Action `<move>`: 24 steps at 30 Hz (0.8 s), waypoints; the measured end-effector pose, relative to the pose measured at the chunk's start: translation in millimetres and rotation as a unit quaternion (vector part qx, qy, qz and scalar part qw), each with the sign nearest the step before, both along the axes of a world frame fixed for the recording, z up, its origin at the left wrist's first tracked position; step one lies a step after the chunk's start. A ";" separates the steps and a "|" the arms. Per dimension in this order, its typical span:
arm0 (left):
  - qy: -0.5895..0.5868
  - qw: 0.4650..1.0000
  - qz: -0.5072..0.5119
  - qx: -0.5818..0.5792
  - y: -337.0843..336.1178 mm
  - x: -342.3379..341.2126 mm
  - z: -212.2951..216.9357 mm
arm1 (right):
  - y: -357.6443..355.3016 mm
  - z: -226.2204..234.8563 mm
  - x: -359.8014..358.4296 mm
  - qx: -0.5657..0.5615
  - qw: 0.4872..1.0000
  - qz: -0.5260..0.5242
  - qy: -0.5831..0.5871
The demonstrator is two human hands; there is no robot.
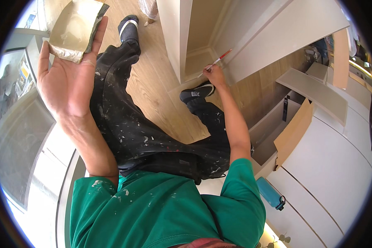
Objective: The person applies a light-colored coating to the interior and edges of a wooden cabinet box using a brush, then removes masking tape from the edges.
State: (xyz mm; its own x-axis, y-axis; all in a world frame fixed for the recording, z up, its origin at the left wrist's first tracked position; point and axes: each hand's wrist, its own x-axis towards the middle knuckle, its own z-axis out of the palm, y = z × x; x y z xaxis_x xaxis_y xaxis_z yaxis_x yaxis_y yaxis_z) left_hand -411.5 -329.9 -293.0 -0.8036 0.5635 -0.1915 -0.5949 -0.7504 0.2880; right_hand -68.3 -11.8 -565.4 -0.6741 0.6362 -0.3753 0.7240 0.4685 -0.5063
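Taking the tall cream cabinet with a recessed interior point(173, 39) as the landmark, the left hand point(71, 80) is to its left, palm up, carrying a curved, cut-open container piece smeared with cream paint point(74, 27). That grip is spread wide: the thumb lies at the near left corner, one finger runs along the dark right edge, and the remaining fingers are hidden underneath. The piece looks light and fairly stiff, its wet-looking hollow probably slippery, so it is best cradled from below and by its outer edges, kept level. At the cabinet's lower opening, the right hand point(215, 75) pinches a slim white-handled brush with a red end point(225, 54), fingers bunched together; whether the tip touches the cabinet I cannot tell. The brush seems light, rigid and slender, suited to a hold low on the handle. A black shoe with a white band point(196, 91) sits just before the cabinet.
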 end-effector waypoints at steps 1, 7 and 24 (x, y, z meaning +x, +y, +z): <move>0.000 1.000 -0.005 0.008 -0.1 -0.1 -0.5 | 2.8 -0.2 1.6 0.006 1.000 0.006 0.007; -0.002 0.994 -0.042 0.098 -7.4 -5.1 -12.7 | 12.6 7.2 -1.9 0.053 0.998 0.015 -0.036; 0.003 1.000 -0.011 0.017 -1.7 -1.8 -3.4 | -6.2 1.5 -0.9 0.001 1.000 -0.004 0.015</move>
State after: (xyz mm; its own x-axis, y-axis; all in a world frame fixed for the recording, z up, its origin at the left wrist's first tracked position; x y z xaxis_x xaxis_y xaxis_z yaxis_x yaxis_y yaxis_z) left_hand -413.3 -331.5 -296.4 -0.7921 0.5874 -0.1661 -0.6096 -0.7467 0.2661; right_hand -69.2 -17.9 -564.0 -0.6795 0.6431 -0.3531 0.7124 0.4635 -0.5269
